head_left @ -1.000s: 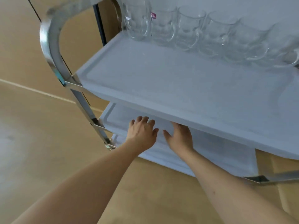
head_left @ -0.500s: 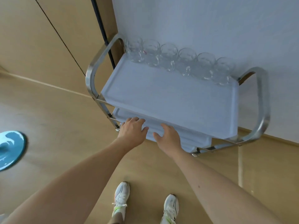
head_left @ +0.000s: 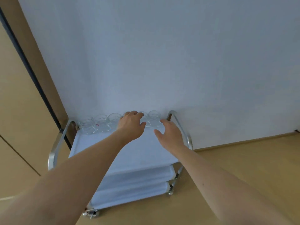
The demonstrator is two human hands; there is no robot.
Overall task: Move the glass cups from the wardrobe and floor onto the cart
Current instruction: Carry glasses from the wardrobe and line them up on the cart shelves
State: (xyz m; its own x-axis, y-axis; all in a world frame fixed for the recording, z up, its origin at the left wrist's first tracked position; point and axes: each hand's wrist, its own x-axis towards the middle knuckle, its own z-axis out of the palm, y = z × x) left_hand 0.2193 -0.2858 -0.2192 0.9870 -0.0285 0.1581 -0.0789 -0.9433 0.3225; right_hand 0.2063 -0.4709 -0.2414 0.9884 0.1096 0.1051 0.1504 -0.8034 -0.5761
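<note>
Left grip [head_left: 131, 123] draped over a cup in the row, fingers curled down across its rim; actual hold not confirmable, cup mostly hidden under the hand. Right grip [head_left: 168, 133] loose and spread, holding nothing, hovering just beside the cart's right handle [head_left: 180, 125] and short of the last cup [head_left: 154, 118].

Glass cups [head_left: 100, 123] lined up in one row along the far edge of the cart's top shelf [head_left: 142, 153], right against the wall [head_left: 162, 54]. Row running from near the cart's left handle [head_left: 56, 146] across to near the right one, cups touching or nearly so. Pink mark noted on one cup toward the left end. Two lower shelves [head_left: 129, 192] visible below the top one, contents not readable. No wardrobe cups or floor cups in view.

Handling, judged: clear glass, rigid, smooth, likely slippery and breakable, moderately weighty. Best taken by the side handle or round the body, one per hand. Tight row means a nudge could knock neighbours together or toward the shelf edge; straight lift advised, no sliding.
</note>
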